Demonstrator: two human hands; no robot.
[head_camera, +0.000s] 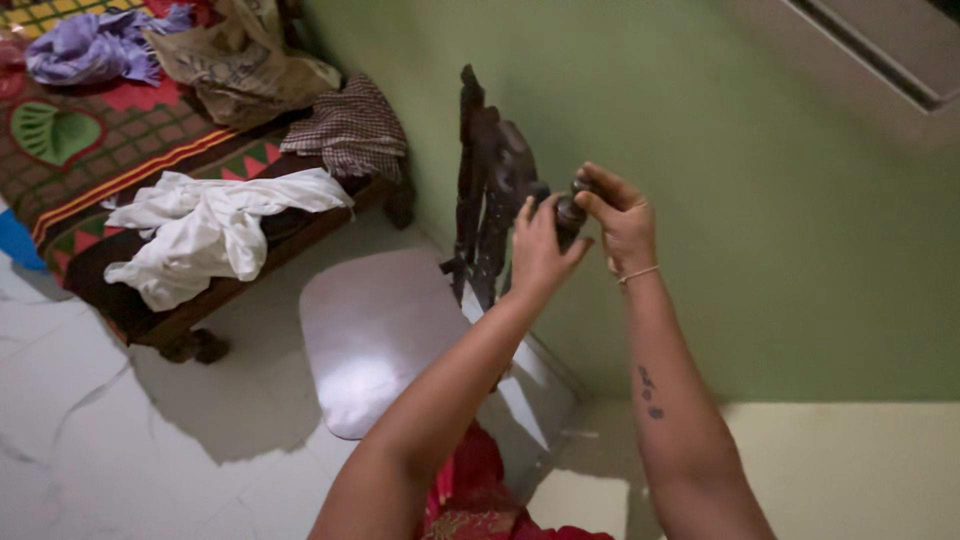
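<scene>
Seen from above, both bare arms rise from the bottom of the frame toward the centre, meeting in front of the green painted wall (780, 230). The left hand (540, 255) and the right hand (620, 220) close together on a small dark rounded knob-like object (570, 212), held just right of centre; the left fingers wrap it from below and the right fingertips pinch it from above. Both hands are clamped on it, though exactly what it is stays hard to tell in the dim light. A thin bracelet (638, 273) circles the right wrist, and small dark marks show on that forearm.

Just left of the hands, touching or very near them, hangs a dark brown tangled bundle of straps or cloth (490, 190) against the wall. Below it, centre-left, lies a pale glossy rounded board (375, 335) on the white marble floor (90, 440).

In the upper left stands a low wooden bed with a red and green patterned cover (90, 150). On it lie a crumpled white cloth (205, 230), a brown checked folded cloth (350, 125), a lilac cloth (90, 45) and a tan crumpled paper bag (235, 55). At the bottom centre, red embroidered fabric (470, 495) shows between the arms.
</scene>
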